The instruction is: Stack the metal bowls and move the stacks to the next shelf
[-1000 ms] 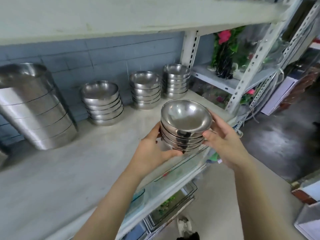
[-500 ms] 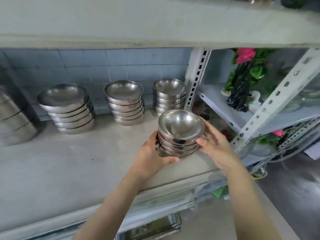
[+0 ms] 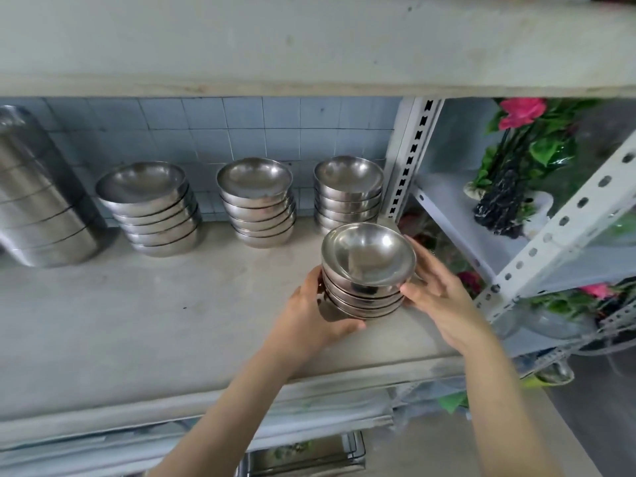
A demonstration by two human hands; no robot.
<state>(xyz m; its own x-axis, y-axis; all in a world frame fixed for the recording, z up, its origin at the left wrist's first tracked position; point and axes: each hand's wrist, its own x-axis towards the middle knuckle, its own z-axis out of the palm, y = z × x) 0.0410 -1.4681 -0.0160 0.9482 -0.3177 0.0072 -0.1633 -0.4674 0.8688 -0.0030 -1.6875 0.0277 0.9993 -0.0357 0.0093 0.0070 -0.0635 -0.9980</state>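
A stack of several small metal bowls (image 3: 368,270) is between both hands, just above the right part of the grey shelf (image 3: 155,321). My left hand (image 3: 309,315) grips the stack from the left and below, thumb curled under its front. My right hand (image 3: 437,297) holds its right side, thumb on the rim edge. Three other bowl stacks stand along the tiled back wall: a wide one (image 3: 151,204), a middle one (image 3: 256,201) and a right one (image 3: 347,191), which is directly behind the held stack.
A tall stack of large metal pots (image 3: 38,201) stands at the far left. A white perforated upright (image 3: 409,156) bounds the shelf on the right. Beyond it, a neighbouring shelf (image 3: 457,222) carries artificial flowers (image 3: 516,166). Another shelf board (image 3: 309,46) hangs overhead.
Both hands have carried the held stack further in over the shelf, closer to the right rear stack. The view has swung left and up toward the back wall.
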